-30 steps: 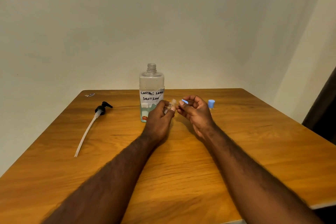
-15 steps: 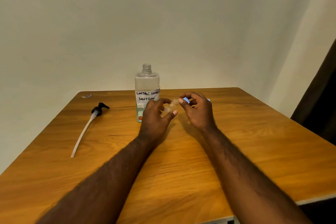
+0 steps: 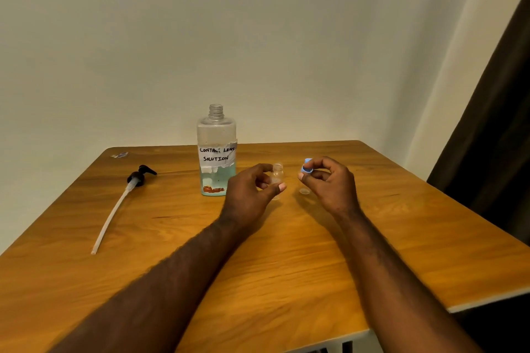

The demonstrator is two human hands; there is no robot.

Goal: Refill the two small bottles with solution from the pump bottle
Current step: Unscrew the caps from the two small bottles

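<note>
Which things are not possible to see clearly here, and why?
Head view, small bottle: liquid level unclear; left hand covers part.
Head view, clear piece below right hand with blue cap: too small to identify.
Head view, far-corner scrap: too small, blurred.

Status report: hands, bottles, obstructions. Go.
Left hand grips small bottle, uncapped. Right hand pinches blue cap. Pump bottle open, pump lying aside. Nothing blocking.

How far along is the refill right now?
Done: the pump head is off, lying on the table, and the pump bottle stands open. In hand: the left hand holds one small bottle uncapped; the right hand pinches its blue cap. Left: pouring into both small bottles; the second one is not in view.
</note>
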